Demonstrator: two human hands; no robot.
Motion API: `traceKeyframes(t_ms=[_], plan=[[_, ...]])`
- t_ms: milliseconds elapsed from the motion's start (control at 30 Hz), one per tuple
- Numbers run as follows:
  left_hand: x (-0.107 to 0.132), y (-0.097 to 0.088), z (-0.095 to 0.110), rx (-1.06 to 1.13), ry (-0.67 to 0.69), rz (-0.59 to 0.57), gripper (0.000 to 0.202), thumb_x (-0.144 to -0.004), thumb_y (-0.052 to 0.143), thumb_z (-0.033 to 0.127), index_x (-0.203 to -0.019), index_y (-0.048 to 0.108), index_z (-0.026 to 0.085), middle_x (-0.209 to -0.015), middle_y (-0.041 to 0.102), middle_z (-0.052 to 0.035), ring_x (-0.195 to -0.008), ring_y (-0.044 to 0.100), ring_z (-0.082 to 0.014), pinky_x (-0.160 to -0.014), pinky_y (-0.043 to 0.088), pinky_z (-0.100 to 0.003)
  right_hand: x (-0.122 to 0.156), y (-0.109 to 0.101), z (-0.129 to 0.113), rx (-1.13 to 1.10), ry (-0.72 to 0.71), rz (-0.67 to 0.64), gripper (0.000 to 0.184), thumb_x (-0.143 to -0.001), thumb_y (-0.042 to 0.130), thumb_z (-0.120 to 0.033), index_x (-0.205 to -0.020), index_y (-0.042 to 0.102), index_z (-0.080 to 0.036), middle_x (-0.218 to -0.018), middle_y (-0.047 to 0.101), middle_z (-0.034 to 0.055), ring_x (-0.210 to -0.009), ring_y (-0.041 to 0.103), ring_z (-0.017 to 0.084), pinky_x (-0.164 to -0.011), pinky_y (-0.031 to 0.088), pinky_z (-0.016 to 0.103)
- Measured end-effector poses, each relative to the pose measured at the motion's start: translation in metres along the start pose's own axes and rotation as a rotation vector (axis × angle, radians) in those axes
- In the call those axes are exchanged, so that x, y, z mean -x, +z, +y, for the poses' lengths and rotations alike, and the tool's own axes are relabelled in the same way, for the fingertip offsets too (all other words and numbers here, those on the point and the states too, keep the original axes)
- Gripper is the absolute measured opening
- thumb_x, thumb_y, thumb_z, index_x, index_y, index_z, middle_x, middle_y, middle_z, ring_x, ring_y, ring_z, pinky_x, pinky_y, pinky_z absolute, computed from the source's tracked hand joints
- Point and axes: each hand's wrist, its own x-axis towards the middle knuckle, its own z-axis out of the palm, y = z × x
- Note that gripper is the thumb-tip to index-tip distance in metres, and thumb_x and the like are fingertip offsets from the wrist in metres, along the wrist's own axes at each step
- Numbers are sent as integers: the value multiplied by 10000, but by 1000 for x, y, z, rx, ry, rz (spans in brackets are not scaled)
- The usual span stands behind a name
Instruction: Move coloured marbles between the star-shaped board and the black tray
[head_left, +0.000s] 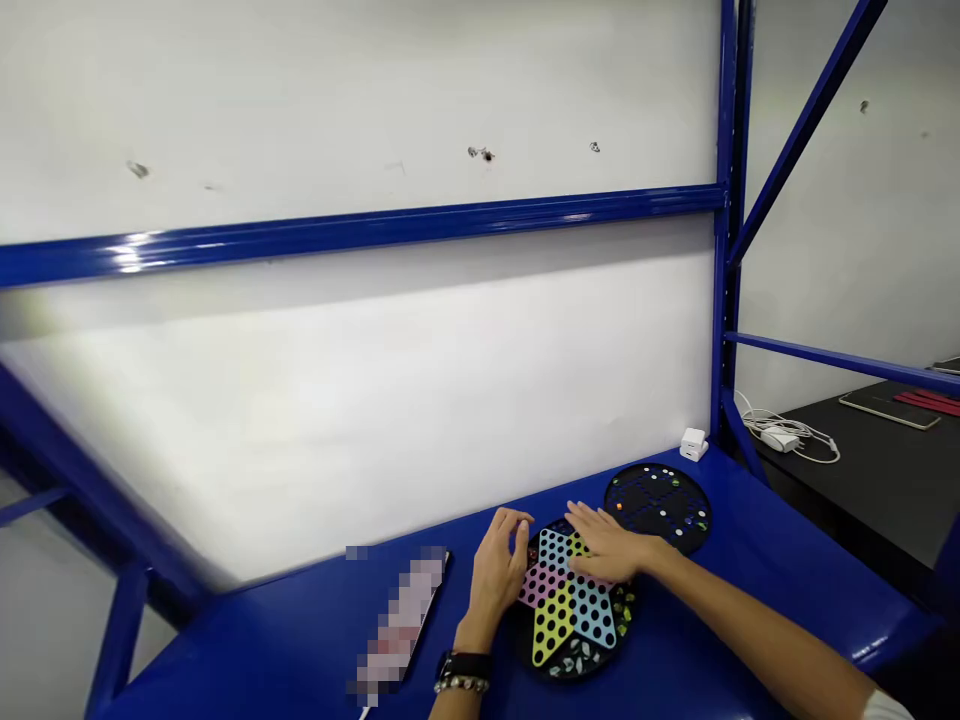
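A round Chinese checkers board (571, 620) with a star of coloured triangles full of holes lies on the blue table (300, 640). My left hand (499, 575) rests at the board's left rim with its fingers curled over the edge. My right hand (609, 545) lies flat on the board's far side, fingers stretched out to the left. Small marbles sit in the board's dark outer rim near the front. A second round black board (658, 503) with a few marbles lies just behind and to the right.
A phone (401, 625) lies left of my left hand. A small white box (694, 444) stands by the blue post at the back. On the black table at the right lie white cables (787, 435) and a tablet (889, 408).
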Motion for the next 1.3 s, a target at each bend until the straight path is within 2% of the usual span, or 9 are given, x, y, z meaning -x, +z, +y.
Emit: traceKeyframes(t_ms=[167, 300, 400, 467, 567, 867, 1000, 1167, 1300], plan=[[2, 5, -11, -50, -6, -241, 245, -887, 428, 244, -904, 673, 247, -959, 690, -41, -907, 620, -207, -839, 489, -351, 43, -30, 60, 34, 239, 246, 735, -908, 430, -498, -1536, 235, -170, -1620, 110, 120, -1488, 70, 263, -1187, 132, 445], [3, 6, -12, -108, -37, -277, 215, -854, 469, 255, -878, 683, 252, -931, 702, -37, -892, 626, -215, -808, 482, -345, 80, -50, 109, 126, 454, 431, 503, -892, 473, -403, -1363, 485, -229, -1454, 441, 120, -1347, 384, 280, -1066, 342, 423], [2, 5, -10, -127, -92, -254, 191, -855, 503, 324, -858, 680, 252, -916, 705, -31, -881, 636, -214, -779, 475, -328, 103, -55, 130, 25, 453, 454, 378, -833, 563, -380, -1166, 613, -209, -1165, 641, 94, -1054, 594, 234, -887, 452, 318], [1, 5, -8, -134, -159, -256, 198, -855, 516, 366, -841, 677, 252, -917, 711, -26, -874, 640, -215, -751, 466, -318, 111, -55, 135, -57, 427, 449, 328, -787, 620, -381, -1055, 649, -195, -1006, 680, 69, -888, 624, 204, -778, 467, 281], [1, 4, -7, -149, -219, -268, 217, -842, 532, 406, -809, 684, 254, -906, 724, -25, -874, 643, -228, -719, 452, -310, 115, -52, 136, -125, 401, 451, 285, -712, 679, -322, -965, 668, -192, -913, 680, 46, -804, 613, 185, -711, 457, 262], [-1, 1, -12, -144, -209, -317, 266, -882, 448, 357, -931, 694, 268, -978, 729, -13, -936, 642, -210, -803, 456, -307, 122, -51, 145, -329, 343, 322, 410, -579, 774, -251, -962, 653, -169, -801, 644, -6, -649, 540, 116, -590, 398, 215], [0, 1, -19, -92, -208, -288, 279, -866, 442, 312, -1022, 666, 257, -1047, 714, -24, -955, 645, -203, -855, 466, -320, 126, -51, 152, -403, 337, 245, 362, -597, 766, -264, -926, 654, -164, -677, 610, -34, -587, 503, 100, -566, 375, 211], [1, 2, -22, -27, -187, -374, 244, -799, 517, 310, -948, 698, 240, -1010, 723, -37, -972, 644, -223, -882, 480, -331, 125, -50, 151, -389, 355, 277, 250, -626, 727, -252, -851, 687, -151, -636, 606, -19, -582, 510, 109, -556, 370, 219], [0, 3, -21, -42, -172, -316, 257, -851, 478, 359, -958, 686, 251, -1028, 717, -39, -980, 643, -226, -883, 489, -347, 123, -52, 139, -315, 353, 380, 160, -663, 690, -284, -755, 690, -153, -670, 642, 15, -625, 550, 138, -563, 389, 231]])
